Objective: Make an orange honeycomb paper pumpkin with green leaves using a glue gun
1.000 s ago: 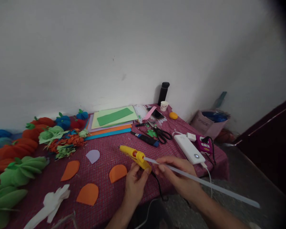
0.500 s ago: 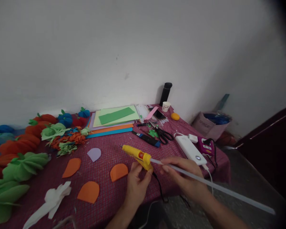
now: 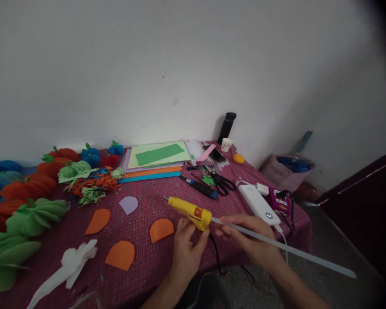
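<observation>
l hand (image 3: 187, 249) has its grip closed round the handle of yellow glue gun (image 3: 184, 207), held over desk (image 3: 141, 227) nr front edge, nozzle pointing l. r hand (image 3: 255, 241) has a narrow pinch grip on long translucent glue stick (image 3: 304, 255), front end at back of gun, rest sticking out to r. orange pieces (image 3: 161, 230) lie l of l hand; white power bank (image 3: 259, 202) nr r hand; blk scissors (image 3: 224, 184) beyond.

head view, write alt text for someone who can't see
A person's left hand holds a yellow glue gun; the right hand holds a long translucent stick at the gun's rear. Orange cutouts, scissors and a white power bank lie on the checked tablecloth.
</observation>
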`<state>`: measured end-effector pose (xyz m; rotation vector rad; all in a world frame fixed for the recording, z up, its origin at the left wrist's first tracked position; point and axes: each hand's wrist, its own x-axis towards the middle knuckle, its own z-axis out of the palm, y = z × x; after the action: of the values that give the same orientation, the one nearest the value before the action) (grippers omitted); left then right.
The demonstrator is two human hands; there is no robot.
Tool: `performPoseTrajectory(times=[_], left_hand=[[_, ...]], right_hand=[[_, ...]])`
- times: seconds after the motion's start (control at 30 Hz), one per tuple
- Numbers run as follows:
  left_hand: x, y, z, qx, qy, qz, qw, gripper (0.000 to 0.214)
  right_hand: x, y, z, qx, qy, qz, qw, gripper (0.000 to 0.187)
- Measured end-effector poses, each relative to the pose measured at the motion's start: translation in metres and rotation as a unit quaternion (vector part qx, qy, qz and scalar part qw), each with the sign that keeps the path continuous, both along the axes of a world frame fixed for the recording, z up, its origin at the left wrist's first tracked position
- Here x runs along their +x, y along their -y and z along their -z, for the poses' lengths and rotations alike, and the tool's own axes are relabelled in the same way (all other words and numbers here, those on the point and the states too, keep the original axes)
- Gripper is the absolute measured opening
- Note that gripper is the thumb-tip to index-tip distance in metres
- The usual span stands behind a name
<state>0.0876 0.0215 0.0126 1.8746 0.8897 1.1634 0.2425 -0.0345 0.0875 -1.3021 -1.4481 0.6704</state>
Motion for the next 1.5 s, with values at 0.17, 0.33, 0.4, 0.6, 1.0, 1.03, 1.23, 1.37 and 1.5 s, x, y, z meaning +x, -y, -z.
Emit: performPoseTrajectory(times=[0.17,0.33,0.4,0.6,1.0,1.03,1.23,1.37,1.5], left_hand=[[0.001,0.001,-0.002,0.01,-0.013,-0.004,1.0,0.019],[0.0,0.002,0.0,0.029,-0.023,-0.008,0.999,0.019],[0.001,0.003,0.0,0.034,-0.027,-0.012,0.999,0.018],[0.001,0.004,-0.001,0.042,-0.035,-0.028,0.998,0.016],[0.001,0.003,0.0,0.042,-0.056,-0.004,0.998,0.019],[0.001,0.003,0.0,0.041,-0.057,-0.005,0.998,0.019],[0.001,0.004,0.002,0.034,-0.071,-0.008,0.997,0.019],[0.001,0.003,0.001,0.028,-0.076,-0.008,0.997,0.019],[0.002,0.003,0.001,0.03,-0.077,-0.012,0.997,0.018]], right_hand=[[-0.013,0.0,0.011,0.005,-0.092,0.071,0.993,0.011],[-0.014,-0.003,0.009,0.026,-0.048,0.095,0.994,0.011],[-0.013,-0.003,0.007,0.028,-0.031,0.102,0.994,0.011],[-0.017,0.002,0.01,0.064,0.068,0.152,0.984,0.01],[-0.012,-0.002,0.004,-0.023,-0.065,0.104,0.992,0.014],[-0.013,-0.001,0.005,-0.025,-0.075,0.112,0.991,0.014],[-0.023,-0.002,0.009,-0.022,-0.121,0.14,0.983,0.015],[-0.023,-0.003,0.015,-0.029,-0.13,0.162,0.978,0.02],[-0.017,-0.006,0.019,-0.054,-0.148,0.125,0.98,0.021]])
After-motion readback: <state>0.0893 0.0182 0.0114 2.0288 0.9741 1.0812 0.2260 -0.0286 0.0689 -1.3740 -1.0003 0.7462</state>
